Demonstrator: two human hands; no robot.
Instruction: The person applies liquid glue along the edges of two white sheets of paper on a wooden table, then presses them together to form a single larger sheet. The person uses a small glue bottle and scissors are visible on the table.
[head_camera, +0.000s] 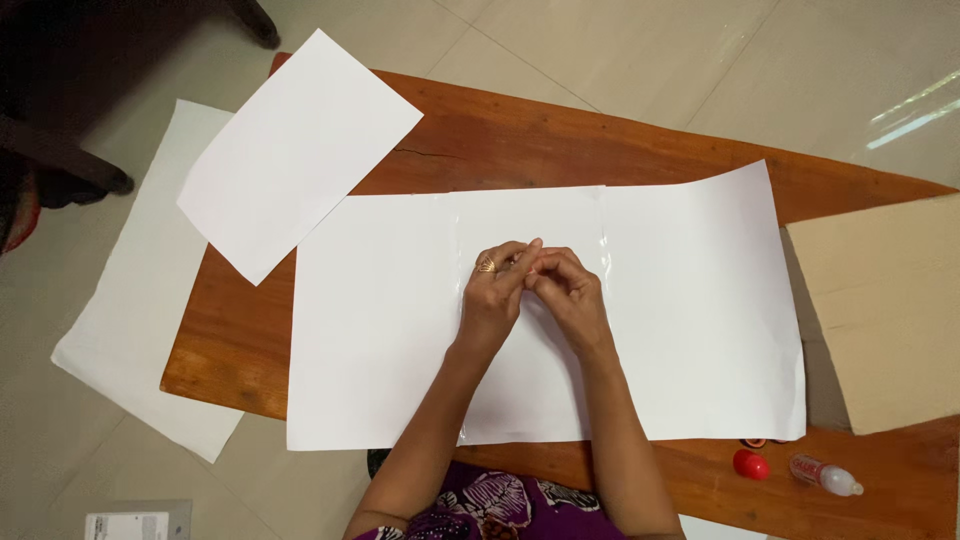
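Observation:
My left hand (492, 295), with a ring on one finger, and my right hand (572, 298) meet fingertip to fingertip over the middle of a wide white paper sheet (390, 330). Both pinch a small pinkish thing (523, 264) that is too small to identify. The hands hover over a middle panel (530, 212) edged by shiny clear tape strips (604, 240). The paper lies flat on a brown wooden table (500, 140).
A loose white sheet (295, 150) overlaps the table's far left corner. Another white sheet (140, 290) lies beyond the left edge. A brown cardboard piece (885, 310) sits at the right. A red cap (750, 464) and a small clear bottle (826, 476) lie near the front right edge.

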